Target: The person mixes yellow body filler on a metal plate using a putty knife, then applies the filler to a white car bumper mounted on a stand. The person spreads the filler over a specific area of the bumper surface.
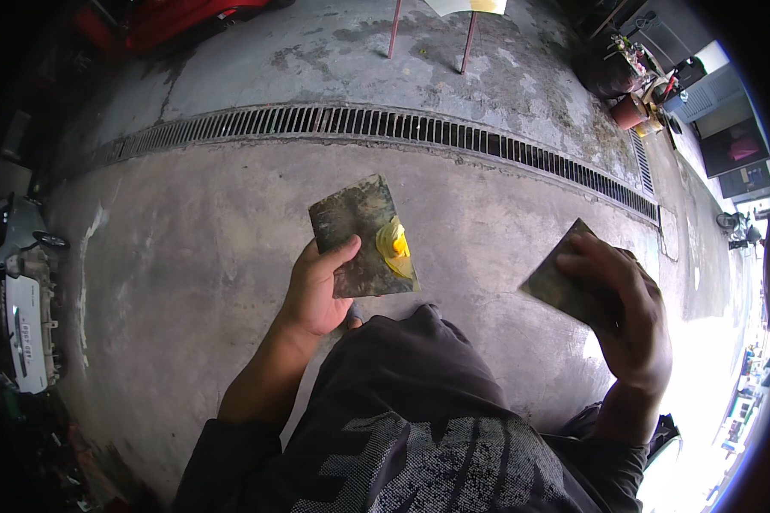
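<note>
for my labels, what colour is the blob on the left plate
The blob is yellow, best seen in the head view.

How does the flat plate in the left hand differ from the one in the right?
The left plate carries a yellow blob; the right plate shows none on its visible part. The left hand has its thumb on the left plate's face, while the right hand lays fingers across the right plate, hiding much of it. Both are thin, dark and flat.
</note>
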Motion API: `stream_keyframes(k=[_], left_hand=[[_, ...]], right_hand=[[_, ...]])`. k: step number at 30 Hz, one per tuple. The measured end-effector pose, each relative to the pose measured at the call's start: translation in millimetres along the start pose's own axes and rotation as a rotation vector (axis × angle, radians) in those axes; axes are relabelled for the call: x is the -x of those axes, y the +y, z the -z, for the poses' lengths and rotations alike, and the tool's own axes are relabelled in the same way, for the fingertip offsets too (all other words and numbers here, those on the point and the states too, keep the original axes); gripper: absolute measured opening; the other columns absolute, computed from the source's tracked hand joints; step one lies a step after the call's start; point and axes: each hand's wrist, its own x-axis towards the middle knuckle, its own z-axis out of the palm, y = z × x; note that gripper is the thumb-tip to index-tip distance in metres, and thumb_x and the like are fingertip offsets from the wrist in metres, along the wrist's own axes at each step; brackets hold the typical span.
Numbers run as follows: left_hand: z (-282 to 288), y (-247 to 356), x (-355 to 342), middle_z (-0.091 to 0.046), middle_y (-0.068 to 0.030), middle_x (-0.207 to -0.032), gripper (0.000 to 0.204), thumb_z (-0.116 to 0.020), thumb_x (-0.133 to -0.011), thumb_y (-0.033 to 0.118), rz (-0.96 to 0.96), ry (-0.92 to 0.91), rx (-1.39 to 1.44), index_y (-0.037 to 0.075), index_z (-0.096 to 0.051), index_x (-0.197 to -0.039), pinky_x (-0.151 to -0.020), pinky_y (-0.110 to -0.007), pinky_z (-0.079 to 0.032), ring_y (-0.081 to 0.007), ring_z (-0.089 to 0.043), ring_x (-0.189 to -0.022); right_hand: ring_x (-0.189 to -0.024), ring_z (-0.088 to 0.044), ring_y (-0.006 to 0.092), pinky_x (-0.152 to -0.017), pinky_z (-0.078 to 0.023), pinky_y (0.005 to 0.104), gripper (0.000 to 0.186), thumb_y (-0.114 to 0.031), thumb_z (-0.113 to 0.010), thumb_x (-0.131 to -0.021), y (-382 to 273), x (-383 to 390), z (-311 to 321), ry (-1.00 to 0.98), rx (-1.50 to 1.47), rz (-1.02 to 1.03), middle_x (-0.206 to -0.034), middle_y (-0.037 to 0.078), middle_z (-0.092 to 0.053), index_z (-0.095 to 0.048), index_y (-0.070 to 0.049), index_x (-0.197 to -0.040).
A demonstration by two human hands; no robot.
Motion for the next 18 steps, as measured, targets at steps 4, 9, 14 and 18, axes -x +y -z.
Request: stream_keyframes(k=[4,9,14,18], left_hand=[[-15.8,-11.5,-3.1,-0.066,-0.0135,-0.135,0.038,-0.055,-0.107,0.01,-0.017,-0.092,-0.022,0.0,-0.053,-0.143,-0.107,-0.046,-0.054,-0.0265,-0.065,-0.126],[-17.2,-9.2,2.2,-0.068,-0.0105,-0.131,0.037,-0.054,-0.106,0.012,-0.062,-0.037,-0.094,0.001,-0.056,-0.141,-0.097,-0.043,-0.058,-0.0255,-0.07,-0.115],[-12.7,-6.1,0.5,-0.064,-0.0139,-0.139,0.042,-0.055,-0.104,0.005,0.065,-0.1,-0.051,-0.001,-0.052,-0.145,-0.111,-0.045,-0.052,-0.0269,-0.064,-0.129],[-10.5,-1.2,11.6,-0.065,-0.0138,-0.138,0.041,-0.057,-0.104,0.007,0.061,-0.059,-0.117,-0.001,-0.053,-0.144,-0.108,-0.044,-0.053,-0.0265,-0.066,-0.125]], right_hand=[[-0.101,-0.078,0.0293,-0.103,-0.052,0.051,0.041,-0.025,-0.081,-0.089,-40.9,3.4,53.3,-0.11,-0.137,0.274,-0.105,0.004,-0.08,-0.069,-0.02,-0.128],[-0.102,-0.077,0.0208,-0.114,-0.047,0.0513,0.017,-0.029,-0.085,-0.085,-110.6,-46.2,100.2,-0.415,0.081,0.157,-0.103,-0.009,-0.079,-0.078,-0.023,-0.099],[-0.098,-0.078,0.0181,-0.107,-0.051,0.0487,0.016,-0.025,-0.085,-0.085,-100.2,-36.3,74.6,-0.23,0.057,0.329,-0.101,-0.005,-0.079,-0.078,-0.02,-0.098],[-0.093,-0.078,0.0193,-0.101,-0.054,0.0476,0.023,-0.023,-0.085,-0.084,-99.7,-31.7,54.3,-0.173,0.084,0.334,-0.097,-0.002,-0.079,-0.077,-0.019,-0.105]])
